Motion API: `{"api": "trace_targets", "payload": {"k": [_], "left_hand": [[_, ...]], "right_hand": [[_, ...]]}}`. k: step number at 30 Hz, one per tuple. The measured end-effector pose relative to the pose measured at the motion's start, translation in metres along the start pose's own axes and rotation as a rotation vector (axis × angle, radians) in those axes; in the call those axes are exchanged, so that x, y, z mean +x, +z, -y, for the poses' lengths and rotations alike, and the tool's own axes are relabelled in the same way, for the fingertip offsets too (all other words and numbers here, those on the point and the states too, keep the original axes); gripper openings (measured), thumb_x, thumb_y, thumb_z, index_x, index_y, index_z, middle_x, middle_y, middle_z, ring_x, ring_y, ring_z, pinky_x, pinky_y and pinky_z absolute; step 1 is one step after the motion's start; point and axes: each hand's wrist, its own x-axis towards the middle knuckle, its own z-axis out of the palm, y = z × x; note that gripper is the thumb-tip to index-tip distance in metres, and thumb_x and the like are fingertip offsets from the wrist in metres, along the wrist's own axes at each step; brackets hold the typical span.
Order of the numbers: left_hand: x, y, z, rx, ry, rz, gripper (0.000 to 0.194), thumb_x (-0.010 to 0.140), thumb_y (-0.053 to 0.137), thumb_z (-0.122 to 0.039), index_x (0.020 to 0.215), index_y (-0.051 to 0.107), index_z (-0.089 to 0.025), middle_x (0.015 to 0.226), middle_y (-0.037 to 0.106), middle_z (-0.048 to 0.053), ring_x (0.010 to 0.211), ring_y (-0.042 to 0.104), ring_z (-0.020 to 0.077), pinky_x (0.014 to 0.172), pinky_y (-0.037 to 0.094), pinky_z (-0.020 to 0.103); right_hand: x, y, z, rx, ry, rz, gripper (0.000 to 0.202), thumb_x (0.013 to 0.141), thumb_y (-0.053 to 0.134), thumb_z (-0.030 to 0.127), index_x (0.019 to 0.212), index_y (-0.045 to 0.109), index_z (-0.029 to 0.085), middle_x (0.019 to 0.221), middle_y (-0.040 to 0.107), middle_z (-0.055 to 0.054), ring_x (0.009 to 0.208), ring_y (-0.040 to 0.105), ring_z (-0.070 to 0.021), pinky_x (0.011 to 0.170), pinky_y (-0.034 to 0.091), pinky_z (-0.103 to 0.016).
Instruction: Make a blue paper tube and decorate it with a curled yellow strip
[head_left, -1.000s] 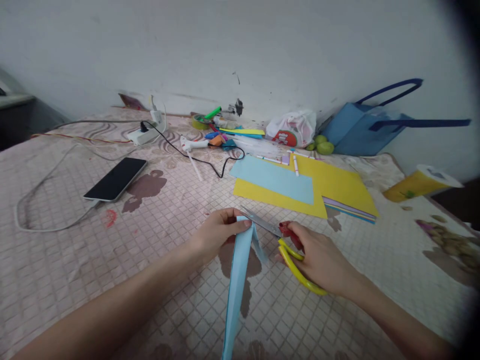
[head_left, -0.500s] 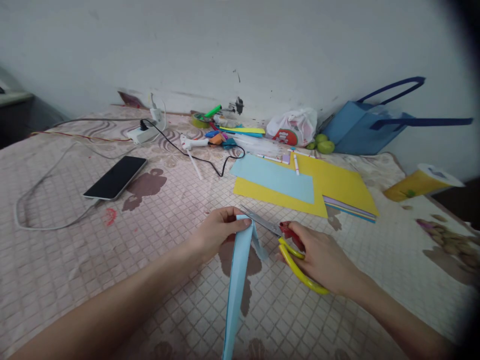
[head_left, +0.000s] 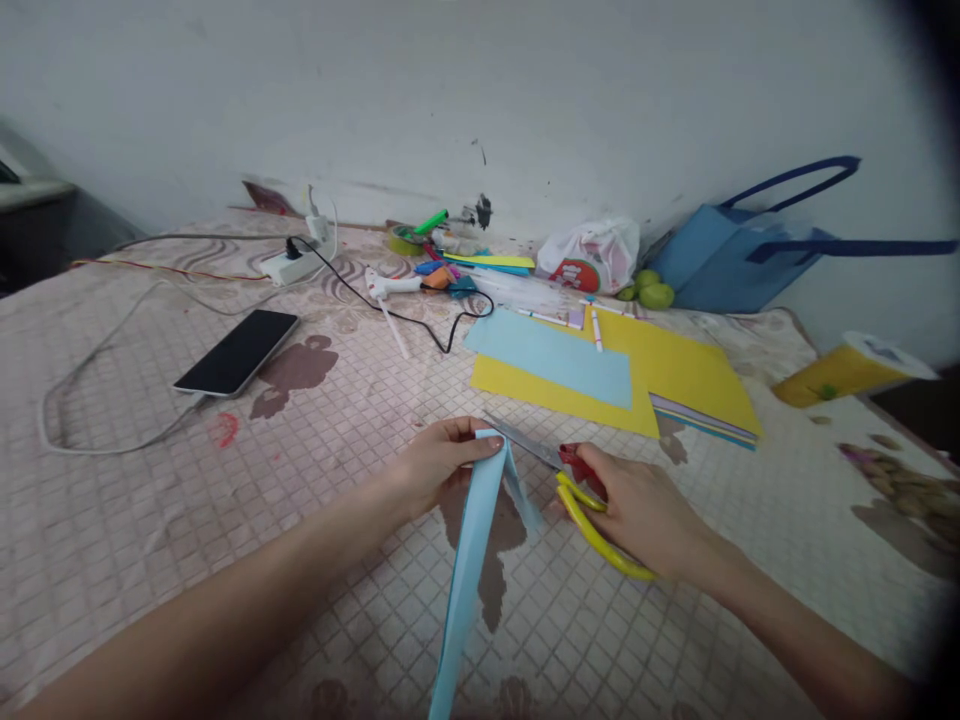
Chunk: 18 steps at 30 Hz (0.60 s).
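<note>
My left hand (head_left: 442, 458) pinches the top end of a long light-blue paper strip (head_left: 474, 540), thumb in front. The strip hangs down toward the near edge of the view, and a narrow piece (head_left: 520, 490) dangles from its right side at the top. My right hand (head_left: 637, 500) grips scissors (head_left: 600, 535) with yellow and red handles. Their blades lie at the strip's top, close to my left fingertips, and look nearly closed. Whether paper sits between the blades I cannot tell.
Beyond my hands lie a light-blue sheet (head_left: 562, 355) and yellow sheets (head_left: 675, 370), with markers on top. A glue gun (head_left: 394, 285) with a black cord, a phone (head_left: 238, 352) on a cable, a power strip (head_left: 292, 265), a blue bag (head_left: 739, 260) and a yellow canister (head_left: 840, 370) surround them.
The lower end of the strip has swung slightly left. Both hands keep nearly the same pose, and the background has shifted a little to the right with the camera.
</note>
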Motion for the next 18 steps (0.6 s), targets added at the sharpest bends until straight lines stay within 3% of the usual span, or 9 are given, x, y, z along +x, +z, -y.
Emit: {"api": "trace_targets", "payload": {"k": [7, 13, 18], "left_hand": [[0.003, -0.002, 0.003, -0.014, -0.036, -0.016, 0.020, 0.066, 0.074, -0.016, 0.076, 0.058, -0.012, 0.064, 0.062, 0.000, 0.051, 0.055, 0.0071, 0.049, 0.045, 0.017], [0.003, -0.001, 0.002, -0.044, -0.048, -0.036, 0.023, 0.071, 0.070, -0.012, 0.090, 0.058, -0.012, 0.074, 0.064, 0.002, 0.057, 0.059, 0.0079, 0.054, 0.049, 0.018], [0.002, 0.001, 0.002, -0.091, -0.041, -0.096, 0.027, 0.074, 0.066, -0.008, 0.098, 0.054, -0.013, 0.074, 0.063, 0.001, 0.057, 0.060, 0.0081, 0.059, 0.051, 0.020]], "right_hand": [[0.008, 0.004, -0.005, 0.060, 0.037, 0.044, 0.033, 0.079, 0.050, 0.055, 0.075, 0.045, 0.022, 0.062, 0.060, 0.000, 0.054, 0.052, -0.0162, 0.050, 0.028, -0.025], [0.024, 0.002, 0.000, 0.343, 0.048, 0.010, 0.026, 0.075, 0.057, 0.046, 0.072, 0.047, 0.022, 0.064, 0.056, 0.002, 0.057, 0.048, -0.0140, 0.051, 0.031, -0.025], [0.038, 0.004, 0.015, 0.571, -0.012, 0.053, 0.023, 0.069, 0.062, 0.037, 0.079, 0.050, 0.020, 0.072, 0.058, 0.001, 0.062, 0.050, -0.0135, 0.053, 0.035, -0.024]]}}
